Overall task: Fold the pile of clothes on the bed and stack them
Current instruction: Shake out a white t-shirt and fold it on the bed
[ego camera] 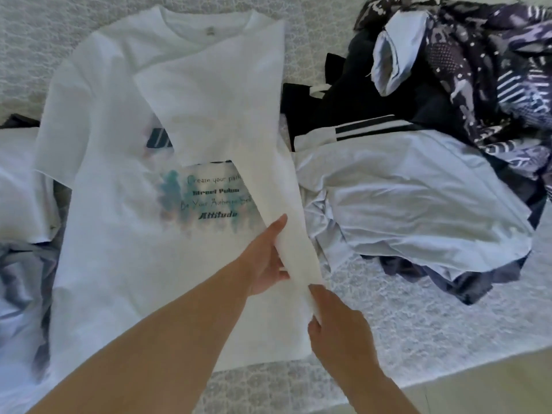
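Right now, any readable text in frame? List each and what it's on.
All of it is printed on the chest of the white T-shirt, partly covered by its folded-over side:
"Create your path" (end cut off by the fold)
"Street Pulse" (blurred, uncertain)
"Be Your Authentic Self" (partly blurred)
"Attitude"
Neck label inside the collar: too small to read.
Pile of clothes: no text visible.

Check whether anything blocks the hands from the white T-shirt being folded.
Nothing does: the left hand and right hand already grip the folded-over right edge of the white T-shirt.
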